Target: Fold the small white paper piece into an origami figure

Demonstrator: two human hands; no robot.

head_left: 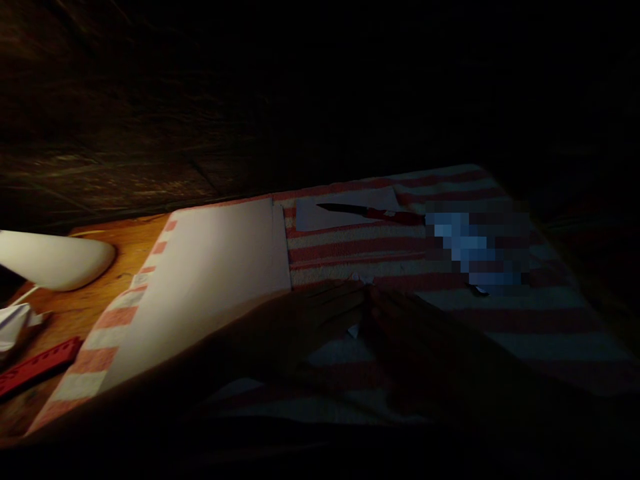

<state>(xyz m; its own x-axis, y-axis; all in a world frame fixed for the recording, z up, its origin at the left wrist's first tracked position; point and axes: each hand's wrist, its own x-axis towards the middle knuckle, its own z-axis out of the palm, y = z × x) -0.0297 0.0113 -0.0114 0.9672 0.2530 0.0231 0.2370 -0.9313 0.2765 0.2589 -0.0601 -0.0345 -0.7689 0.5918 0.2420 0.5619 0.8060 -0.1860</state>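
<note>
In the dim middle of the head view, my left hand and my right hand meet with their fingers bent together. Between the fingertips, small white corners of a folded paper show; most of it is hidden by the fingers. Both hands are closed on it, just above a red-and-white striped cloth. Beyond them lies a knife with a dark blade and red handle, its blade over a small paper sheet. Beneath my left forearm spreads a large white sheet.
A white rounded lamp-like object stands on the wooden table at the left. Near it lie a crumpled white paper and a red strip with notches. A blurred-out bluish item is on the cloth at right. A dark wall rises behind.
</note>
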